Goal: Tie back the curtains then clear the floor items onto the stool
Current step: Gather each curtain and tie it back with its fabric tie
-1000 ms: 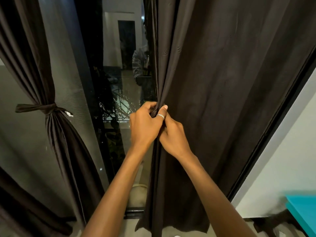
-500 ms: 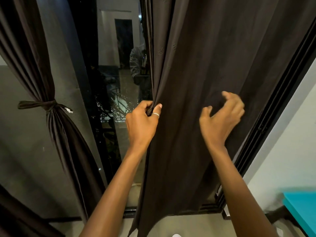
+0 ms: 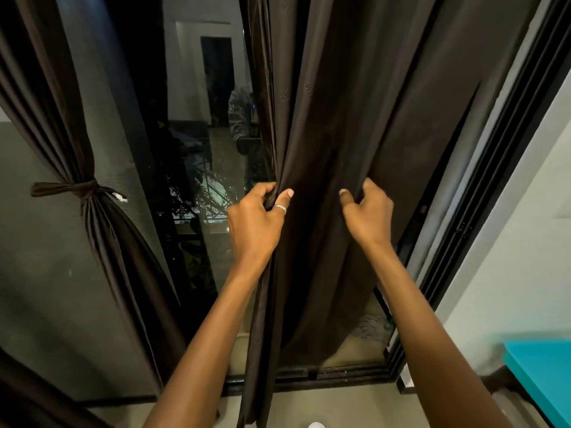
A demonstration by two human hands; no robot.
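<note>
**Night-dark glass door (image 3: 191, 125) behind, right curtain (image 3: 355, 112) gathered by two hands**

Reflections of a lit interior and some foliage are seen in the black glass, which is framed by a dark door frame (image 3: 497, 193).

The right curtain, a dark brown cloth, is hung in front of the right half of the door and reaches down toward the floor (image 3: 340, 406). It is gripped at about mid-height by both hands. Its inner edge is held by the left hand (image 3: 256, 223): the fingers are curled round the edge from behind and the thumb is pressed against the front of the cloth. A silver ring (image 3: 280, 208) is worn on that thumb. A fold farther to the right is clutched by the right hand (image 3: 367, 214), with fingers curled over the fold and the thumb laid on the front. A flat span of cloth is left between the two hands. No tie is seen on this curtain.

The left curtain (image 3: 52, 112) is hung well apart, at the far side of the glass, and is cinched at its middle by a tie band (image 3: 77, 189) of the same cloth.

A pale wall (image 3: 525, 257) is seen to the right of the frame. Low at the right edge, a teal top (image 3: 543, 378) is partly in view; it cannot be told what it belongs to.
</note>
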